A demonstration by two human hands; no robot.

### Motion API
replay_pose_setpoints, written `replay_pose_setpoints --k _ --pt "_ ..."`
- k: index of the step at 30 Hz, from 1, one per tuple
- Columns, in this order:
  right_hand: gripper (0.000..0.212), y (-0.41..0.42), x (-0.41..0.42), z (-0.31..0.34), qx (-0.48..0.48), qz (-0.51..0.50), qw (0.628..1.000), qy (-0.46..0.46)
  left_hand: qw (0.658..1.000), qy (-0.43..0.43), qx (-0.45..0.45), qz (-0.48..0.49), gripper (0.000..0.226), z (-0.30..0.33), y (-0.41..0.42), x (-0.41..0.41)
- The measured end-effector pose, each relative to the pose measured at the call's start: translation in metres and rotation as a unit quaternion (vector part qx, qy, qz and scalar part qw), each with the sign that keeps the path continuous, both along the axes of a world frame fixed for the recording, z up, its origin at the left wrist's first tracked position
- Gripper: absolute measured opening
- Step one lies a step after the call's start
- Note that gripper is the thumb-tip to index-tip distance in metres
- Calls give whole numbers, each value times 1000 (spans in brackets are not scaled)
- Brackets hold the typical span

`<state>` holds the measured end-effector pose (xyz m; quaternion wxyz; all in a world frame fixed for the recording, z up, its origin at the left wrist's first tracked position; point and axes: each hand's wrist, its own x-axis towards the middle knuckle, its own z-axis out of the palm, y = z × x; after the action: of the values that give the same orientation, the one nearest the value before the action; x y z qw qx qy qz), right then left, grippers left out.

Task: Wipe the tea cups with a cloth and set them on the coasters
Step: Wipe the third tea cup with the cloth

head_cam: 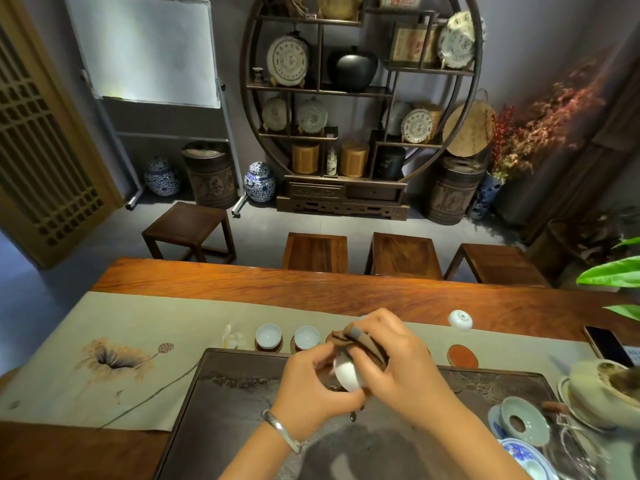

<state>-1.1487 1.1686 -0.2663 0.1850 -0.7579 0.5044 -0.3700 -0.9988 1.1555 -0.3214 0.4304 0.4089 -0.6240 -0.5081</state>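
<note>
Above the dark tea tray [242, 403] my left hand [308, 389] grips a white tea cup [346, 374] tilted on its side. My right hand [398, 362] holds a brown cloth [360, 344] pressed against the cup's mouth. Two pale cups [268, 335] [306, 337] stand upright on coasters just beyond the tray, to the left of my hands. An empty red-brown coaster [462, 355] lies to the right. Another white cup [460, 320] lies upside down on the runner farther right. Any coaster behind my hands is mostly hidden.
A beige table runner [104, 341] with a lotus print covers the wooden table. On the right stand a strainer [524, 419], a blue-patterned dish [523, 455], a glass pitcher, a bowl [602, 389] and a phone [607, 344]. Stools [315, 252] line the far side.
</note>
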Motion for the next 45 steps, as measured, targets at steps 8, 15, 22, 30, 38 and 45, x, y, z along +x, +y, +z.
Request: replay_pose_setpoints --k 8,15,22,30,38,45 --pt "13 -5 -7 -5 114 -35 986 -115 1000 10 8 -25 56 -4 1 7" --pt "13 -1 -14 -10 152 -42 971 -179 1000 22 8 -1 59 -10 4 5" --pt "25 8 -17 -13 154 -95 960 -213 997 74 30 4 54 -9 -1 1" --pt "20 25 -14 -14 106 -121 978 -133 996 79 25 24 52 -8 2 -7" --pt "29 30 -9 -14 69 -93 988 -101 993 106 38 36 49 -9 2 0" --pt "26 35 -20 -42 143 -140 978 -53 995 90 27 27 57 -4 -6 8"
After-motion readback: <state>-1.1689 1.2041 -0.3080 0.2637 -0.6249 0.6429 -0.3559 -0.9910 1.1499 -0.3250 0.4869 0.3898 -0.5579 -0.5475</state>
